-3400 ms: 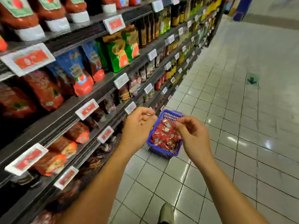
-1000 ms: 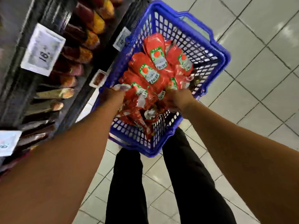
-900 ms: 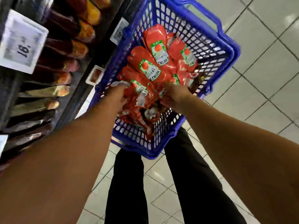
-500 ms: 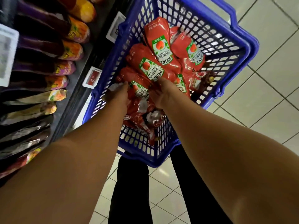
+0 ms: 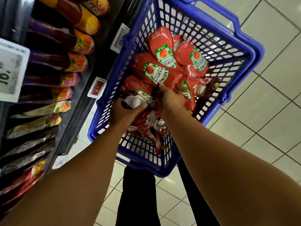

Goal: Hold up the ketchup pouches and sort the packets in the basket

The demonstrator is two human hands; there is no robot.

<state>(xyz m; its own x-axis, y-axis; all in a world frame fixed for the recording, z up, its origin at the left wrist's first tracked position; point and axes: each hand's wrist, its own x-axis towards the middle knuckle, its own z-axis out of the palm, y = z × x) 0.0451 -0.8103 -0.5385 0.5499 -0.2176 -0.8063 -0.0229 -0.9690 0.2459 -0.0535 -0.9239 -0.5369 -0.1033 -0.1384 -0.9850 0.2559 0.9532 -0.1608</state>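
Observation:
A blue plastic basket [image 5: 241, 51] stands on the tiled floor, filled with several red Heinz ketchup pouches [image 5: 162, 46]. Both my hands are down inside it. My left hand [image 5: 125, 111] grips the silver-bottomed end of one ketchup pouch [image 5: 143, 97] near the basket's left wall. My right hand [image 5: 169, 98] curls its fingers round another ketchup pouch [image 5: 156, 70] in the middle of the pile. More pouches lie under my wrists, partly hidden.
A dark store shelf [image 5: 84, 101] with sauce pouches [image 5: 65, 79] and price tags [image 5: 97, 87] runs along the left, right against the basket. White floor tiles [image 5: 268, 111] spread to the right. My dark trouser legs [image 5: 138, 193] stand below the basket.
I bent down from standing in the aisle; the basket is close now. Both hands have sunk among the pouches and closed on them, the right hand moving further toward the middle.

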